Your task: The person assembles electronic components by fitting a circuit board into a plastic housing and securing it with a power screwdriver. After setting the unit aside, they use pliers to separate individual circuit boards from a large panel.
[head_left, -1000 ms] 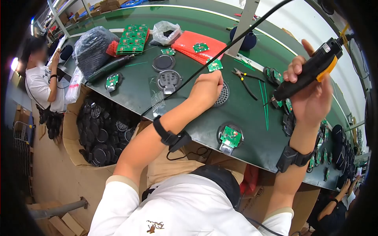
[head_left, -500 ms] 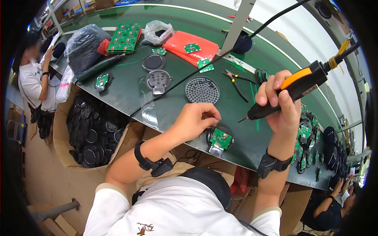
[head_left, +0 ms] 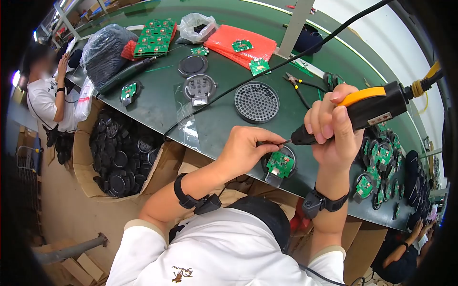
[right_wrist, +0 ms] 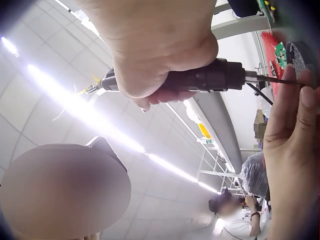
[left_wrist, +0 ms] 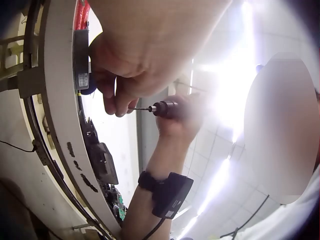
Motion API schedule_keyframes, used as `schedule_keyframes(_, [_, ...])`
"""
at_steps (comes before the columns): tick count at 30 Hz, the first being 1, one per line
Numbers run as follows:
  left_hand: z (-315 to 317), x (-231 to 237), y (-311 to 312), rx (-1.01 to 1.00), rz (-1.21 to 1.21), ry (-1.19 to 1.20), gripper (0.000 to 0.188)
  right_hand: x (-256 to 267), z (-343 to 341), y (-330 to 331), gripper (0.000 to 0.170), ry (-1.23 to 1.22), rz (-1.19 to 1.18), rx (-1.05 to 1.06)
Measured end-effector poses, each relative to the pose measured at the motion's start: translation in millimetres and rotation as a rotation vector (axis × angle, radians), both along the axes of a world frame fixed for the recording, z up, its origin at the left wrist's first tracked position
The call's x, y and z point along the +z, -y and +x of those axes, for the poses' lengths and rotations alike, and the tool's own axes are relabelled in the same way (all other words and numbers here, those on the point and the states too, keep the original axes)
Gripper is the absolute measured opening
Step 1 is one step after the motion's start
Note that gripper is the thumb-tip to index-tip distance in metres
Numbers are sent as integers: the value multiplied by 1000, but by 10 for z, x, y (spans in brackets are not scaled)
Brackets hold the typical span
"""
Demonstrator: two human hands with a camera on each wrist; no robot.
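Right hand (head_left: 337,143) gripping screwdriver (head_left: 374,109); left hand (head_left: 245,148) pinching the bit (right_wrist: 272,79); anything smaller there, cannot tell; green board (head_left: 280,164) beneath, in round case (head_left: 288,150) by table (head_left: 222,124) edge; best to line bit up square, both wrists steady.

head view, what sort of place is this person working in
Probably an electronics assembly workshop: green circuit boards lie on a long green bench, the right hand grips what looks like a power screwdriver, and a cardboard box beside the bench holds many black parts.
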State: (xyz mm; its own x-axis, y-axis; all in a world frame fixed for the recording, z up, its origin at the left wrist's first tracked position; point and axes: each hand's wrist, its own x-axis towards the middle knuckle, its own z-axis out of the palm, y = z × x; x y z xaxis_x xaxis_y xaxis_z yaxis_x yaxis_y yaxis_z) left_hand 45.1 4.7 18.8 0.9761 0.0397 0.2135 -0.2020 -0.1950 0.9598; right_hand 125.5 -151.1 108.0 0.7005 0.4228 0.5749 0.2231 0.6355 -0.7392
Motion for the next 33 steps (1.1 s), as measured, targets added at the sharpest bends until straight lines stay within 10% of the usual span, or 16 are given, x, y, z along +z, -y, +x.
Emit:
schedule_keyframes(13, [-105, 91, -45, 7, 115, -143, 37, -60, -102, 42, 24, -44, -30, -122])
schedule_keyframes(15, [-230, -63, -56, 4, 334, 255, 48, -86, -124, 89, 23, -47, -54, -178])
schedule_keyframes(33, [-487, -201, 124, 23, 677, 386, 54, -299, -193, 5, 21, -56, -102, -217])
